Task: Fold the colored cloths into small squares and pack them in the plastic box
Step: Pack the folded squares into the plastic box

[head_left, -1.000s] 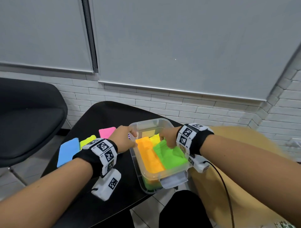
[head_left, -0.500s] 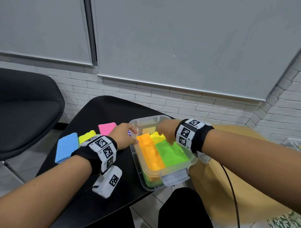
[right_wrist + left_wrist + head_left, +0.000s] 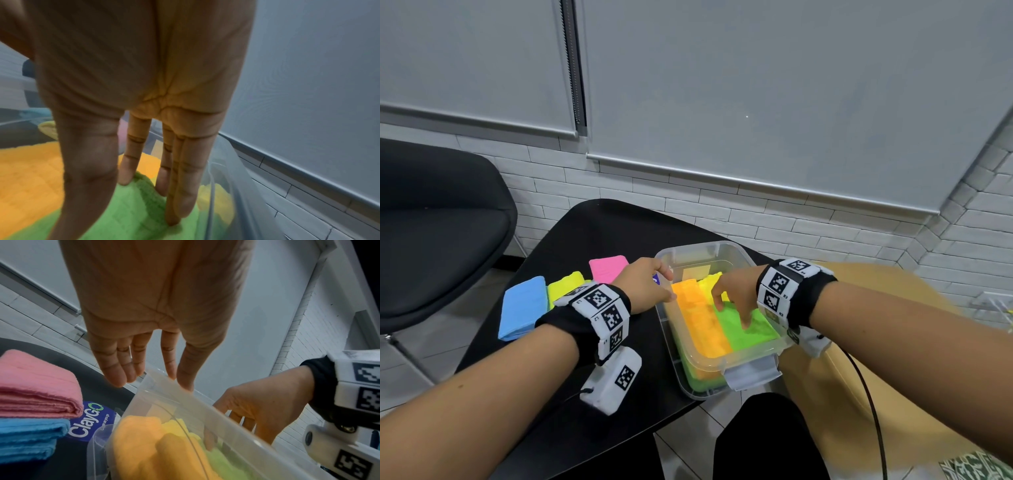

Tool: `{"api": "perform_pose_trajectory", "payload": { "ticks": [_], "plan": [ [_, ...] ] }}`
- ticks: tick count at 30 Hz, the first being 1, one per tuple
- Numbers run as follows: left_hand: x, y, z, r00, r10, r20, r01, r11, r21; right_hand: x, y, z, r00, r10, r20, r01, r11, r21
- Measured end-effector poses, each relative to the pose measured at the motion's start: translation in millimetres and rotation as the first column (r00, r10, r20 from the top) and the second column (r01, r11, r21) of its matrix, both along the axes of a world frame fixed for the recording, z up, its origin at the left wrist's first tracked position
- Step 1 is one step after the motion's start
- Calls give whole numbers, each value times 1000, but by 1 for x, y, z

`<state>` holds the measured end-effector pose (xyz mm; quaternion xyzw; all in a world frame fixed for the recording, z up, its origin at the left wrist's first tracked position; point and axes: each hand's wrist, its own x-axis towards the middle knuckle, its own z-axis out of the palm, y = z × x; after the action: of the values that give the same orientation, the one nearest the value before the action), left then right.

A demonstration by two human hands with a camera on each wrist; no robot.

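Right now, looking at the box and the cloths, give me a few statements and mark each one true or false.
1. The right hand has its fingers down on the green cloth inside the plastic box. True.
2. The orange cloth lies on the table beside the box. False: it is in the box, left of the green one.
3. A pink cloth, a blue cloth and a yellow cloth lie folded on the black table. True.
4. The left hand grips the pink cloth. False: its straight fingers rest at the box's rim.

The right hand [image 3: 736, 294] hides part of the yellow cloth [image 3: 710, 279] in the box.
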<state>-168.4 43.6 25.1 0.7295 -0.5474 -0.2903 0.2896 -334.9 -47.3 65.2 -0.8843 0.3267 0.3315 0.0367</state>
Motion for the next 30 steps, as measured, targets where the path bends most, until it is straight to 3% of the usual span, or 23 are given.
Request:
{"api": "perform_pose_trajectory", "payload": {
  "ticks": [5, 11, 22, 30],
  "plan": [
    [2, -2, -1, 1000, 0, 5, 0, 1000, 11, -5, -1, 11, 1000, 8, 30, -7, 1000, -18],
    [2, -2, -5, 1000, 12, -15, -12, 1000, 1, -7, 7, -6, 996, 10, -94, -9, 1000, 10],
    [1, -2, -8, 998, 6, -66, -7, 1000, -13, -8, 7, -21, 985, 64, -159, -68, 997, -21],
    [4, 5, -16, 998, -43, -34, 41, 997, -71, -7, 2, -9, 993, -10, -118, 21, 996, 90]
  ]
}}
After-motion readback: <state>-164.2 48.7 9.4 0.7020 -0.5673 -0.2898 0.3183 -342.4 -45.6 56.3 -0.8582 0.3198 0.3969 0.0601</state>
